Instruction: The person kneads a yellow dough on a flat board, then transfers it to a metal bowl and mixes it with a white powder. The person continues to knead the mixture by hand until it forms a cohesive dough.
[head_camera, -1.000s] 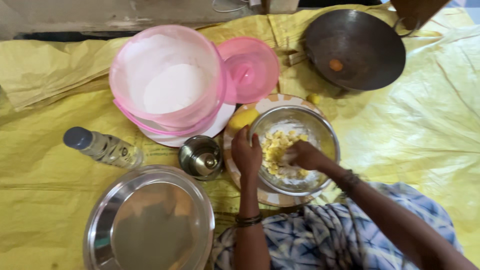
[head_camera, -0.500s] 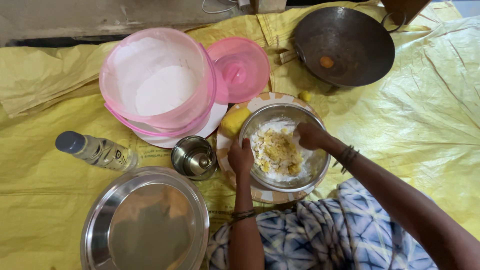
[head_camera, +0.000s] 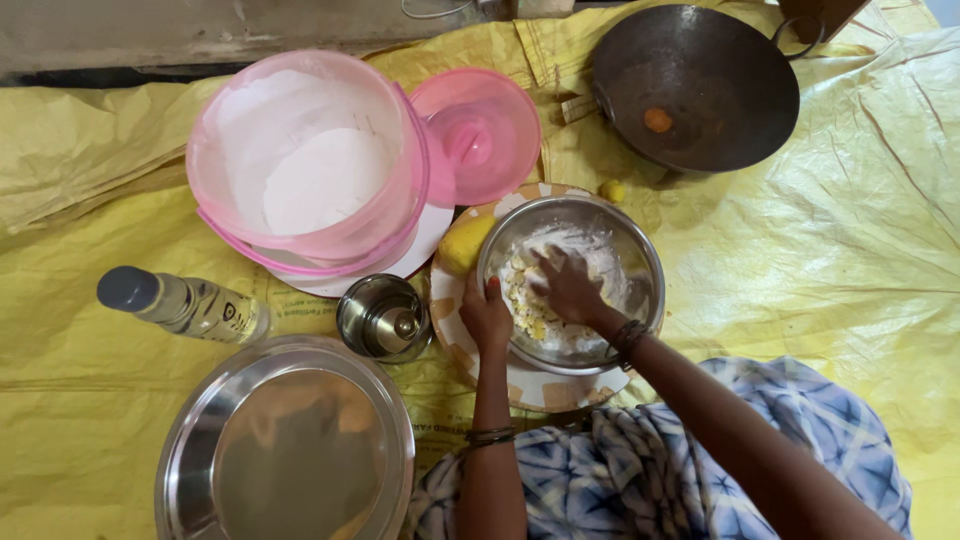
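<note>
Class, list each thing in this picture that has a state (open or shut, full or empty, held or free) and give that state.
Pink bucket: open, partly filled with white flour.
Pink lid: off, lying beside the bucket.
Steel bowl: holds a crumbly flour mix.
Left hand: gripping the bowl's rim.
Right hand: in the mix.
Bottle: capped, lying down.
Steel plate: empty.
Black pan: nearly empty.
</note>
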